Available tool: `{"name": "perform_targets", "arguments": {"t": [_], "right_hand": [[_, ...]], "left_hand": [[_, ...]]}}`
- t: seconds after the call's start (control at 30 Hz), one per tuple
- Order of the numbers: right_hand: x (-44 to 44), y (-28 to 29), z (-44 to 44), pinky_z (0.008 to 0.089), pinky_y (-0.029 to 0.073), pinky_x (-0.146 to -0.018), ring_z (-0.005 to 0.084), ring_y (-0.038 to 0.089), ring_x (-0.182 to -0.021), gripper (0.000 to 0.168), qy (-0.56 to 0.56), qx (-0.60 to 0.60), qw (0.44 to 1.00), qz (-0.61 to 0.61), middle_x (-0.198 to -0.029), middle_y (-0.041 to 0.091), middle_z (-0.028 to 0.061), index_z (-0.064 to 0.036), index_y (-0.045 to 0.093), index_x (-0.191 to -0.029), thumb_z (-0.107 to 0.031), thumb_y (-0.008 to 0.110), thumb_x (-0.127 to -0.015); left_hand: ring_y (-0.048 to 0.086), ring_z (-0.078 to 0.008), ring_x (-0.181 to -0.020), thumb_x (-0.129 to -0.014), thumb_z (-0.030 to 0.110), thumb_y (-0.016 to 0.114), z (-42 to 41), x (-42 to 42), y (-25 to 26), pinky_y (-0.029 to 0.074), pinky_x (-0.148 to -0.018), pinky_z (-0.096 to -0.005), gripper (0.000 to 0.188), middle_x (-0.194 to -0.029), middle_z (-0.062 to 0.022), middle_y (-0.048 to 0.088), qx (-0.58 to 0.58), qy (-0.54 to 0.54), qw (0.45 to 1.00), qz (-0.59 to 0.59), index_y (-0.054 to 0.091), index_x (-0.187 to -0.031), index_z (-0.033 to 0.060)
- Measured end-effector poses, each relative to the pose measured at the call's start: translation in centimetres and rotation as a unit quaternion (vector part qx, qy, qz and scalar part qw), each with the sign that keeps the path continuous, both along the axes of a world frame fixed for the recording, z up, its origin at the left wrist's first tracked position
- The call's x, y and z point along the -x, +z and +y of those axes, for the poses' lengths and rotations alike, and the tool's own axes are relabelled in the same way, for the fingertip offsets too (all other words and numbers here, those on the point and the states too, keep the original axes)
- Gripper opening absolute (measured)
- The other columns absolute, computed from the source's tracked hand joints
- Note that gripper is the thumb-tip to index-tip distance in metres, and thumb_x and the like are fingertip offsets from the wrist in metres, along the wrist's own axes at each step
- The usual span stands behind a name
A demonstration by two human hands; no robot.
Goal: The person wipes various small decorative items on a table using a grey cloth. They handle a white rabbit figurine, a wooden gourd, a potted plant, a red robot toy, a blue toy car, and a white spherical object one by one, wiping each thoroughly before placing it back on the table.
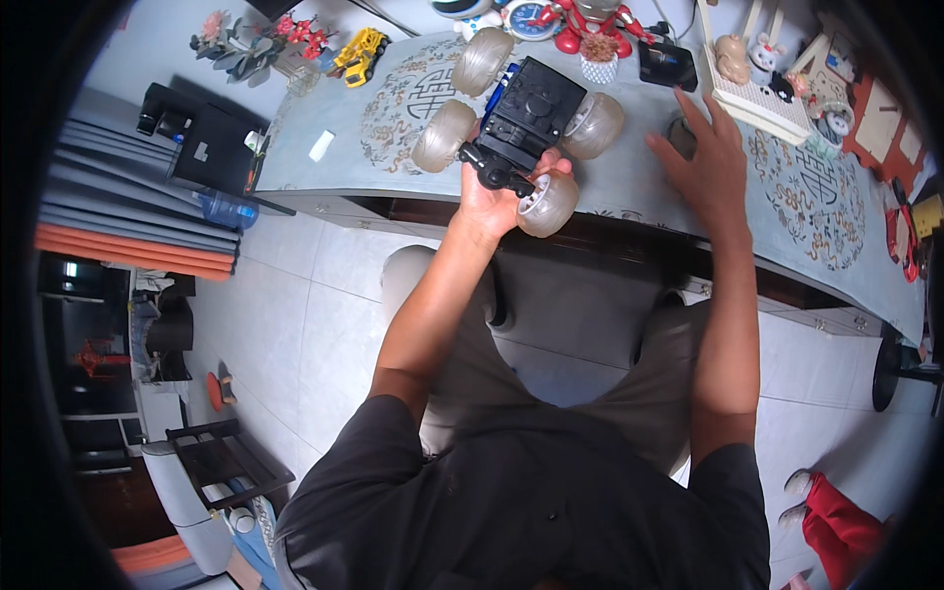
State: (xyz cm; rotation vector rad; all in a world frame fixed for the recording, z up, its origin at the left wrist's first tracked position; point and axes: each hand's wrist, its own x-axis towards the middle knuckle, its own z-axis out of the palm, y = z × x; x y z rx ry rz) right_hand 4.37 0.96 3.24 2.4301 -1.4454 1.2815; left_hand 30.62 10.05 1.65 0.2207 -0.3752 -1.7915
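A toy car [532,110] with a black underside and four large translucent wheels is held up with its bottom facing me. My left hand [493,195] grips it from beneath, at the end near me, with fingers showing beside the lower right wheel. To the right, my right hand [704,151] is held over the table, fingers spread and holding nothing. Beneath its thumb and fingers lies a small dark roundish object [680,138], partly hidden. A patterned blue-grey cloth [332,166] covers the table, and a small white piece [321,146] lies on it at the left.
Along the table's back stand a yellow toy truck [360,57], a flower vase [301,74], a red robot figure [590,22], a small potted plant [599,63], a black box [667,65] and a white rack [763,99] with figurines. A person's red-trousered legs [837,527] show at lower right.
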Motion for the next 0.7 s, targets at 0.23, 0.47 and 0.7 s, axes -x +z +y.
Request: {"name": "perform_targets", "arguments": {"t": [0.23, 0.47, 0.7], "right_hand": [[1.4, -4.2, -2.6, 0.0393, 0.052, -0.086, 0.0291, 0.063, -0.104, 0.05, -0.04, -0.136, 0.988, 0.057, -0.127, 0.064, 0.0095, -0.022, 0.064, -0.131, -0.028, 0.077, -0.083], [-1.9, 3.4, 0.8, 0.0266, 0.051, -0.075, 0.0099, 0.061, -0.085, 0.034, 0.128, -0.191, 0.827, -0.513, -0.108, 0.069, 0.003, -0.008, 0.066, -0.124, -0.02, 0.07, -0.093], [-9.1, 2.5, 6.3, 0.0443, 0.05, -0.089, 0.0373, 0.058, -0.106, 0.048, 0.119, 0.052, 0.965, -0.226, -0.121, 0.055, 0.0164, -0.011, 0.062, -0.129, -0.024, 0.075, -0.085]], "left_hand": [[0.065, -0.0402, -0.088, -0.092, 0.071, 0.04, -0.1, 0.1, -0.1, 0.055, -0.085, -0.0498, 0.081, -0.086, -0.0216, 0.063, -0.018, 0.023, 1.0, 0.006, 0.062, -0.118, -0.0026], [0.064, -0.0396, -0.087, -0.098, 0.063, 0.034, -0.1, 0.0, -0.3, 0.055, -0.086, -0.0501, 0.074, -0.092, -0.0219, 0.064, -0.01, 0.044, 0.998, -0.036, 0.061, -0.122, -0.0022], [0.052, -0.0296, -0.13, -0.101, 0.054, 0.042, 0.3, 2.1, -1.7, 0.047, -0.106, -0.0505, 0.064, -0.144, -0.0129, 0.05, -0.048, 0.163, 0.966, -0.197, 0.044, -0.144, 0.0069]]}}
